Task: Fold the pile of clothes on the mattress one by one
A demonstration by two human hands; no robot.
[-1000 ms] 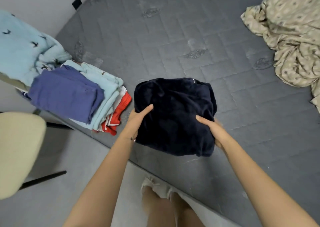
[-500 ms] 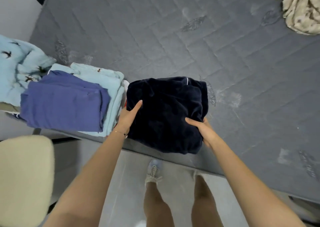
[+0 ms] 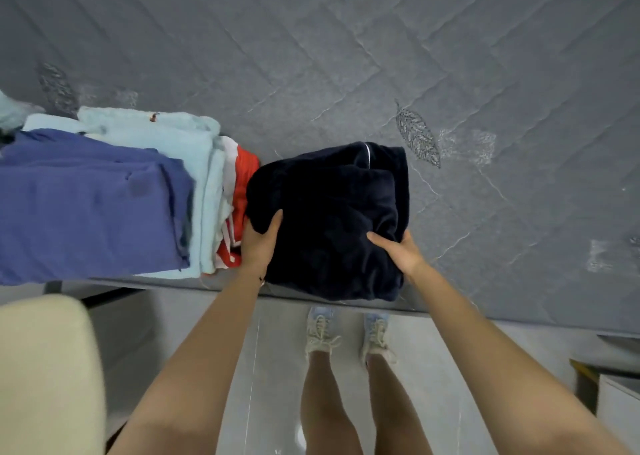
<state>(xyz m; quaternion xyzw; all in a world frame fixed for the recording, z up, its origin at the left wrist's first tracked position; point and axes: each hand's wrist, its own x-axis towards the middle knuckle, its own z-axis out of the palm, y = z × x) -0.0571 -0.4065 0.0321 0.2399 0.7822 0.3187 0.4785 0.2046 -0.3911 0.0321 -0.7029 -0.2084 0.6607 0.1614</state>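
The left hand (image 3: 259,243) and right hand (image 3: 401,253) are gripping the navy bundle (image 3: 329,219) by its sides, thumbs on top; the stack (image 3: 104,194) is lying just left, beside the left hand.

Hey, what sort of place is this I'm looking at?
Probably a bedroom at home. A bare grey quilted mattress fills most of the view, a stack of folded clothes sits at its near edge, and the left hand and right hand grip a folded dark garment beside it.

Folded stack (image 3: 104,198) blocks left; mattress (image 3: 485,90) open right and beyond.
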